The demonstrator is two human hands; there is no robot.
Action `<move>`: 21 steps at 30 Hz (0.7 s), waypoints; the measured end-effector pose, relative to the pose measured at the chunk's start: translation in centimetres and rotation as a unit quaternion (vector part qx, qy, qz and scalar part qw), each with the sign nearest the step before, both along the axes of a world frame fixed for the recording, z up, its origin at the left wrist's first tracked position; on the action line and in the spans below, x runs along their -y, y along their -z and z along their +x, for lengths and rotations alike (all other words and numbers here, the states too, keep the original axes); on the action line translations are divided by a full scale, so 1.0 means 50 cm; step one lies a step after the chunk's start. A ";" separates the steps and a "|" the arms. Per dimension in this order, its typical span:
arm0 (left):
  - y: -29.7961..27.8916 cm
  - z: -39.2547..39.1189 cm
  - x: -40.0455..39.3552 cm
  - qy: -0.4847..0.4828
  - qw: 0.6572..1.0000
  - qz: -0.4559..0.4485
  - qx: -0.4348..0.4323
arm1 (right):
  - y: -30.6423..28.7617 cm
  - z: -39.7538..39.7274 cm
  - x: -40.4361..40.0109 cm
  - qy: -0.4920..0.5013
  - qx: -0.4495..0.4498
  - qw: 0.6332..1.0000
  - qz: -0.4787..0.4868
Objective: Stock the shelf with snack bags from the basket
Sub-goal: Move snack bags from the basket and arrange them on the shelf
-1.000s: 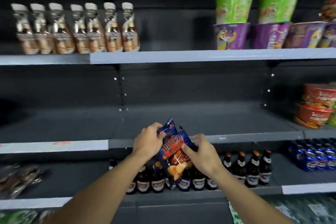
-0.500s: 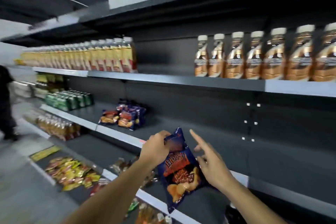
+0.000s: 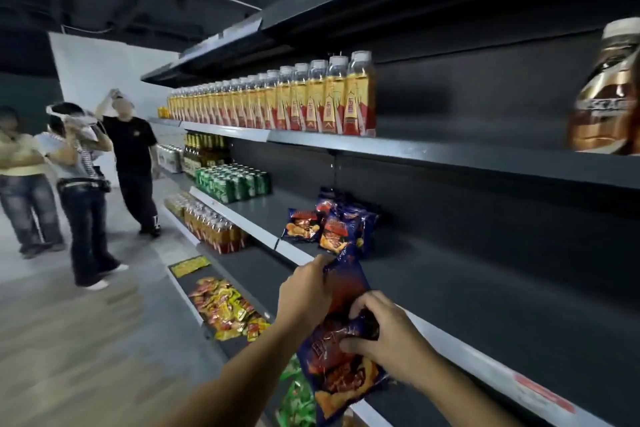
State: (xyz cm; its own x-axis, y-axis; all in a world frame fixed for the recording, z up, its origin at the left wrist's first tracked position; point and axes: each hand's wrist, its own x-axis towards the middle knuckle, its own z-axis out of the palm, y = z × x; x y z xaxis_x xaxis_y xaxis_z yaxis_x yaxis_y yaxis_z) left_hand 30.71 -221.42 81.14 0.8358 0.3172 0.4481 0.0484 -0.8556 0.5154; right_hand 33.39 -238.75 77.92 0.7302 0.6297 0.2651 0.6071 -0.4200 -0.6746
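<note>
- Item in hand: one glossy dark-blue foil snack bag with red-and-orange print (image 3: 341, 350). You hold it upright in the air in front of the dark grey metal middle shelf (image 3: 450, 291), just at its pale front edge and not yet resting on the board.
- Left hand (image 3: 304, 295): grip closed round the bag's upper left edge, fingers curled behind the foil; forearm reaches up from low centre.
- Right hand (image 3: 388, 340): grip closed on the bag's middle, thumb and curled fingers pinching the front face; forearm comes in from the lower right.
- Stock already placed: small cluster of matching blue snack bags (image 3: 332, 225), further left along the same shelf, some standing, one lying flat.
- Basket: not in view.
- Handling advice: carry the bag left towards the cluster, stand it on its bottom seam with the print facing the aisle, just beside the last bag. Ease your pinch first; air-filled foil crumples and slides, so steady the top until it stands.
- Background: three people (image 3: 83, 163) stand well apart down the aisle.
</note>
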 end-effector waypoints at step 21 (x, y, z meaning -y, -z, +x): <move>-0.052 0.577 -0.079 0.236 0.965 0.105 -0.049 | -0.034 0.530 0.042 0.384 0.070 0.921 0.011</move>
